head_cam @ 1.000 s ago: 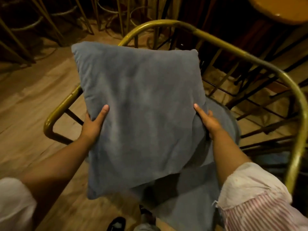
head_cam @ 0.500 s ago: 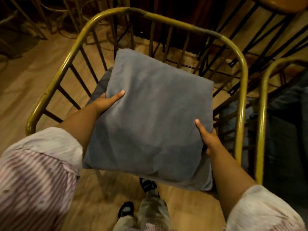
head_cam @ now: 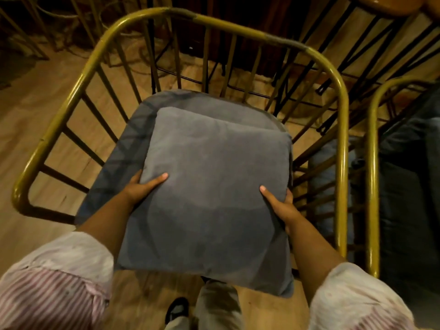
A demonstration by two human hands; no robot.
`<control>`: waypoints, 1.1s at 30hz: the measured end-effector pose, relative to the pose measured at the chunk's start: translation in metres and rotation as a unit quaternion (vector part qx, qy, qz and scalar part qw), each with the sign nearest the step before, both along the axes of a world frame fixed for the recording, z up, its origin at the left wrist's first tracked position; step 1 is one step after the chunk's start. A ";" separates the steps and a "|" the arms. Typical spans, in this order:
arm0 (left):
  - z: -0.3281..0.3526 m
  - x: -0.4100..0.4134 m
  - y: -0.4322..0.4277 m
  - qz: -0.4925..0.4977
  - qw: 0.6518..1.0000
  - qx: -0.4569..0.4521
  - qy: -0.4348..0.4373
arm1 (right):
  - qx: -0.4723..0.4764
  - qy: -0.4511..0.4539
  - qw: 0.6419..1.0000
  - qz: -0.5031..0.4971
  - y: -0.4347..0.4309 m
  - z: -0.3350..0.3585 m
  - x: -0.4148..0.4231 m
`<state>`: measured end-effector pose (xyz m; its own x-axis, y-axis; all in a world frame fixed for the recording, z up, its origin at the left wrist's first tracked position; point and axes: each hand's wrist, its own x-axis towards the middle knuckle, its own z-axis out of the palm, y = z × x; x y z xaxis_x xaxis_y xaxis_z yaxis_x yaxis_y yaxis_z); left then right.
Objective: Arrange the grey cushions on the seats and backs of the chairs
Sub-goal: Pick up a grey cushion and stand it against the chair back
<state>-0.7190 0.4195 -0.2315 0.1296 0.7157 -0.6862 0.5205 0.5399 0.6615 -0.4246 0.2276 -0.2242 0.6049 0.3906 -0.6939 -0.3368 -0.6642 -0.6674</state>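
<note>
Where the grey cushion (head_cam: 209, 198) overlaps the seat cushion (head_cam: 133, 144) beneath it, most of the seat is hidden, and whether the two touch cannot be told. The fingers of both hands are tucked under the cushion's edges and out of sight; only the thumbs lie on top. The left hand (head_cam: 140, 188) grips the cushion's left edge, the right hand (head_cam: 281, 206) its right edge, so the cushion sits between them, over the seat of the yellow metal chair (head_cam: 342, 129). A second chair (head_cam: 372, 163) stands just beside it on the right, cut off by the frame edge; the dark cushions in it are hard to make out. Both striped sleeves (head_cam: 54, 289) are partly cropped.
</note>
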 end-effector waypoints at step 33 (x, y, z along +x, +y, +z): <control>0.214 0.076 -0.068 -0.384 0.904 0.158 0.101 | -0.029 -0.221 0.956 0.192 -0.023 0.151 -0.023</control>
<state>-0.6429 0.3517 -0.0173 0.5659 0.6324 -0.5289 0.7896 -0.2313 0.5683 -0.4474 0.2045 -0.0734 0.6640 0.6104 -0.4319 0.2442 -0.7230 -0.6463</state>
